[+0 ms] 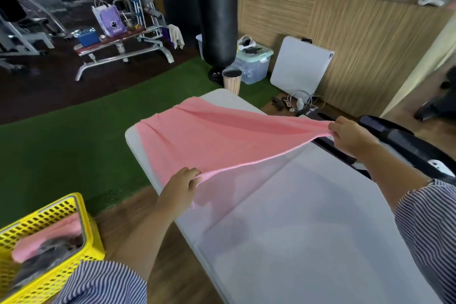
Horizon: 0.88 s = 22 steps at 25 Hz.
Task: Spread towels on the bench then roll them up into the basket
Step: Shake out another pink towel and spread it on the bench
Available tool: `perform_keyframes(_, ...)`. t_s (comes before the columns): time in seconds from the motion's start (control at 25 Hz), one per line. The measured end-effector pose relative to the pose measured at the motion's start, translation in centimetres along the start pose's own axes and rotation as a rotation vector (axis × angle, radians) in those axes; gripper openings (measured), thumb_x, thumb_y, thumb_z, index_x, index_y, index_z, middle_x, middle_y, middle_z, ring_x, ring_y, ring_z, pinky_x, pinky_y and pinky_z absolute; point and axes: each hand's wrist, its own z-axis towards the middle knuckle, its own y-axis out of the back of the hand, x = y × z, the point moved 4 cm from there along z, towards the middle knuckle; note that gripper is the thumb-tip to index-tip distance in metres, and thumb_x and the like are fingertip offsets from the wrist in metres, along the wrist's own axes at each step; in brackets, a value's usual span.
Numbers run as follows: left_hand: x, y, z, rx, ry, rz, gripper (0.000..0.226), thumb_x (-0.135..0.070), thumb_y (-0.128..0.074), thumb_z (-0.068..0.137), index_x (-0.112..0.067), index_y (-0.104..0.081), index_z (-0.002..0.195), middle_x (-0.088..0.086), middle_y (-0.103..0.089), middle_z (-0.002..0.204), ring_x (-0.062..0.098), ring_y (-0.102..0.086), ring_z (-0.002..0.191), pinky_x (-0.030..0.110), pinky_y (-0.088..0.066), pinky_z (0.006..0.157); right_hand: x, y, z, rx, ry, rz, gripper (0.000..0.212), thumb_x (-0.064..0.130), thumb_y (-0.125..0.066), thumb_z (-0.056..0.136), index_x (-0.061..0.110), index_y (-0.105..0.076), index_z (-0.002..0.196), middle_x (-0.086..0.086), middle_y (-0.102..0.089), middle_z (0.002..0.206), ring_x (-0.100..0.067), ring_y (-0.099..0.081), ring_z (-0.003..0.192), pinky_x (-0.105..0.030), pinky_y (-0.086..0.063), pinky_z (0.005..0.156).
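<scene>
White bench [308, 229], pink towel [209, 140] stretched between both hands, corners pinched

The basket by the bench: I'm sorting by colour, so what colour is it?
Yellow. The basket shows best in the head view, at the lower left.

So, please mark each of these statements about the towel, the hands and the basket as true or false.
1. Both hands hold the pink towel. True: the left hand and the right hand each pinch a near corner.
2. The towel lies fully flat on the white bench. False: its near edge is lifted.
3. The yellow basket is empty. False: it holds pink and grey cloth.
4. The basket stands on the person's left. True.
</scene>
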Motion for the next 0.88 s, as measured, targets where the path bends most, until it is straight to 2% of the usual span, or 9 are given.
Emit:
perform_keyframes(0.2,-5.1,-3.0,-4.8,0.068,-0.03,0.027,0.023,-0.018,-0.042,0.1,-0.018,-0.059,0.116,-0.003,-0.055,0.094,0.016,-0.054,0.082,0.032,-0.047,0.072,-6.0,1.1,-5.6,-0.004,-0.074,-0.017,0.011,-0.002,-0.051,0.081,-0.004,-0.061,0.084,-0.023,-0.052,0.088,-0.04,-0.056,0.077,-0.044,-0.047,0.066)
perform_keyframes(0.32,-6.5,-3.2,-7.2,0.095,-0.03,0.054,0.021,-0.023,-0.037,0.102,-0.021,-0.054,0.114,-0.004,-0.059,0.092,0.016,-0.058,0.081,0.03,-0.047,0.067,-6.6,0.9,-8.6,-0.008,-0.079,-0.018,0.008,-0.004,-0.053,0.079,-0.005,-0.062,0.081,-0.024,-0.054,0.086,-0.04,-0.057,0.074,-0.043,-0.048,0.063)
perform_keyframes(0.44,-6.6,-2.9,-9.9,0.09,-0.012,0.025,0.019,-0.021,-0.036,0.102,-0.022,-0.052,0.112,-0.006,-0.059,0.082,0.015,-0.061,0.072,0.03,-0.048,0.065,-6.0,0.4,-11.6,0.019,-0.056,-0.015,0.009,-0.001,-0.054,0.08,-0.002,-0.063,0.08,-0.021,-0.055,0.084,-0.037,-0.057,0.07,-0.042,-0.049,0.063)
perform_keyframes(0.56,-6.0,-3.4,-12.5,0.126,0.056,-0.051,0.022,-0.023,-0.036,0.102,-0.022,-0.053,0.117,-0.012,-0.051,0.061,0.013,-0.061,0.064,0.035,-0.052,0.073,-5.5,0.5,-14.0,0.071,-0.024,-0.045,0.012,0.004,-0.053,0.08,0.003,-0.064,0.081,-0.017,-0.057,0.086,-0.034,-0.056,0.072,-0.043,-0.05,0.065)
perform_keyframes(0.68,-6.6,-4.6,-14.8,0.184,0.119,-0.116,0.022,-0.028,-0.035,0.103,-0.026,-0.052,0.117,-0.006,-0.048,0.046,0.013,-0.063,0.049,0.039,-0.054,0.072,-6.0,1.1,-15.7,0.104,0.003,-0.059,0.014,0.006,-0.051,0.083,0.004,-0.065,0.084,-0.016,-0.057,0.09,-0.035,-0.057,0.079,-0.044,-0.05,0.07)
perform_keyframes(0.88,-9.9,-8.3,-18.1,0.11,0.141,-0.125,0.017,-0.033,-0.036,0.102,-0.032,-0.052,0.104,0.002,-0.053,0.048,0.017,-0.06,0.04,0.042,-0.053,0.058,-9.4,0.6,-18.5,0.191,0.036,-0.042,0.017,0.006,-0.048,0.086,0.005,-0.064,0.092,-0.016,-0.055,0.098,-0.034,-0.056,0.086,-0.042,-0.049,0.076)
